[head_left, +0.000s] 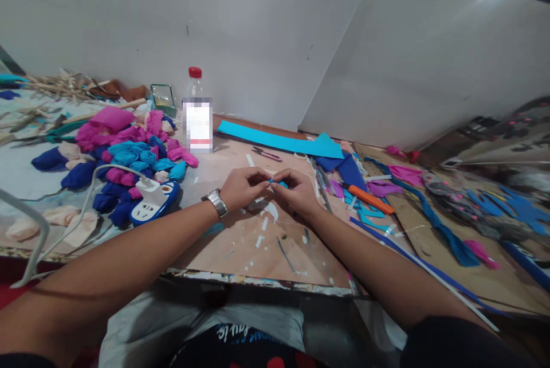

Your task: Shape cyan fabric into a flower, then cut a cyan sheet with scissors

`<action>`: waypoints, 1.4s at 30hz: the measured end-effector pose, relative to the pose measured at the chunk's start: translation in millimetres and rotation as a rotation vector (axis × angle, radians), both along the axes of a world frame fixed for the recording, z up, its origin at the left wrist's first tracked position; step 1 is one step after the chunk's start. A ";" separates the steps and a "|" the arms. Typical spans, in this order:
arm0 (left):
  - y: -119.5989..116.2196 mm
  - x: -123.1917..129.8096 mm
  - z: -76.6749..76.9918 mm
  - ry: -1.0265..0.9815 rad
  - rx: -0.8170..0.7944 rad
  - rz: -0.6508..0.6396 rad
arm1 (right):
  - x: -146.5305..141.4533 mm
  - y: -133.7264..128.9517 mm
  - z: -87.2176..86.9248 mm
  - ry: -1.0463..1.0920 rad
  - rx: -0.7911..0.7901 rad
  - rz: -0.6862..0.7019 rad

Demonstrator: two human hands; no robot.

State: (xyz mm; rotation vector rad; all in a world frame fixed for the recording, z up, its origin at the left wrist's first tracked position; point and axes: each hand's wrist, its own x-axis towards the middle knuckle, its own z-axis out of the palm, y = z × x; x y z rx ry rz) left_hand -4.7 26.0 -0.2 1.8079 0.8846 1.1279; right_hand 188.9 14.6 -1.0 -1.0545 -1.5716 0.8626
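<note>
My left hand (246, 189), with a metal watch on its wrist, meets my right hand (298, 191) above the middle of the worktable (240, 256). Between the fingertips of both hands is a small piece of light blue fabric (279, 183), mostly covered by the fingers. Both hands are closed in a pinch on it. Behind them lie thread snips (267, 155) with dark pink handles and a long strip of bright blue material (266, 140). An orange utility knife (370, 199) rests to the right of my right hand, among blue and purple scraps.
At left, a heap of pink, blue and navy fabric rosettes (129, 153) borders a blue power strip (155, 203) with a white plug and cable. A red-capped bottle (195, 84) stands near the wall. Cardboard (423, 242) with fabric strips and a blue glove (511, 204) lies at right.
</note>
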 end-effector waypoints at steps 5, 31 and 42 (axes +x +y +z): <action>4.5 1.2 -6.3 -0.016 -0.042 0.013 | 3.7 2.7 -1.0 0.006 -0.008 0.046; 4.0 0.5 -5.7 -0.037 -0.125 -0.027 | 1.2 -0.9 1.6 -0.169 0.135 0.009; 4.0 1.7 -5.2 -0.078 -0.170 -0.038 | 1.5 0.0 3.4 0.096 -0.210 0.035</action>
